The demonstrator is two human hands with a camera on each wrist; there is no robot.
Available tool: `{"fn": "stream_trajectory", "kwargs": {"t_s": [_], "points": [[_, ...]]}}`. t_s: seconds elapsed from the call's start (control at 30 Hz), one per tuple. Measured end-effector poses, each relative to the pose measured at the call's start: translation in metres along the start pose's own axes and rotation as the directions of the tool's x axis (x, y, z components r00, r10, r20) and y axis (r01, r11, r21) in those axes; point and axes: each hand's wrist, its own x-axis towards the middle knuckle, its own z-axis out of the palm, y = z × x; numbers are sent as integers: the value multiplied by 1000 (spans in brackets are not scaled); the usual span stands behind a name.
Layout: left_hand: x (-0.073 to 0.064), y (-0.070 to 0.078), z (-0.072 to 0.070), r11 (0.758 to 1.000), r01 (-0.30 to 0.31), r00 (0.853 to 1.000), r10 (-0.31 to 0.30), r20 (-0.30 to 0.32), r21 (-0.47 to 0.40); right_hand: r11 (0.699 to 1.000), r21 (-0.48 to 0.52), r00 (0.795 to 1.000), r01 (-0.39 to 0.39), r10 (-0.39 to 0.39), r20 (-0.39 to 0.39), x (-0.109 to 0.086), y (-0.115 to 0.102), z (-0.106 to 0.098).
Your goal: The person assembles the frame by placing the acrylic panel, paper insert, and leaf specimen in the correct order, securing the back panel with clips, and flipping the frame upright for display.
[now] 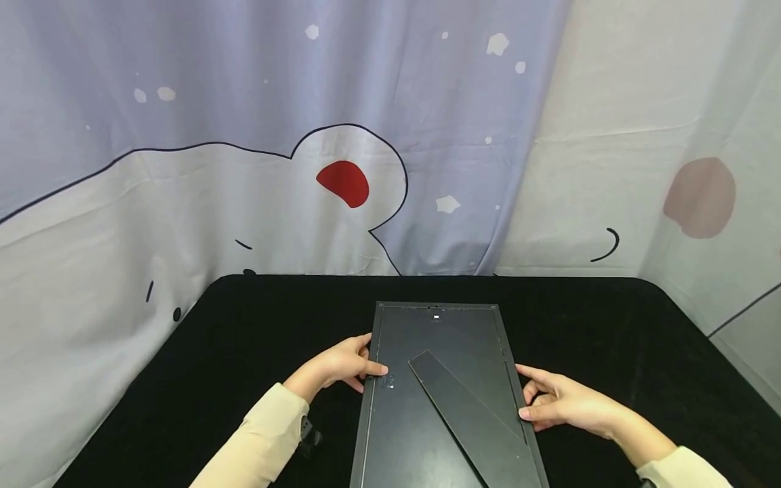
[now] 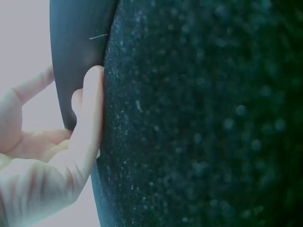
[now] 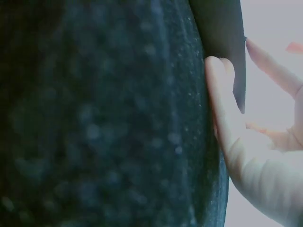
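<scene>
A black picture frame [image 1: 390,434] lies face down on the black-covered table, its back panel up. A flat easel leg [image 1: 470,420] runs slantwise across that back. At the frame's left edge, my left hand [image 1: 344,362] grips with the thumb on top and the fingers at the side. My right hand [image 1: 561,403] holds the right edge, thumb tip at the rim and index finger stretched along the side. In the left wrist view, fingers [image 2: 92,109] lie low between the frame's side [image 2: 80,47] and the cloth. The right wrist view has fingers [image 3: 220,90] likewise against the frame's side [image 3: 222,38].
Black cloth [image 1: 274,305] covers the table, whose rounded far corners show. Behind it hangs a pale curtain [image 1: 451,102] with printed shapes. A small dark device [image 1: 308,434] sits at the left wrist, beside the cream sleeve [image 1: 256,434].
</scene>
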Motion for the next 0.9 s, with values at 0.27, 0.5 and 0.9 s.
{"fn": "stream_trajectory", "kwargs": {"t_s": [0.27,0.5,0.9], "points": [[2,-5,0,1000,-27,999,27,38,-13,999,-11,997,-33,32,-76,2,4,3],[2,-3,0,999,-44,997,44,70,-4,997,-38,989,-62,56,-134,2,0,9],[0,-1,1,999,-46,996,46,74,-4,991,-67,967,-117,98,-236,3,-8,22]]}}
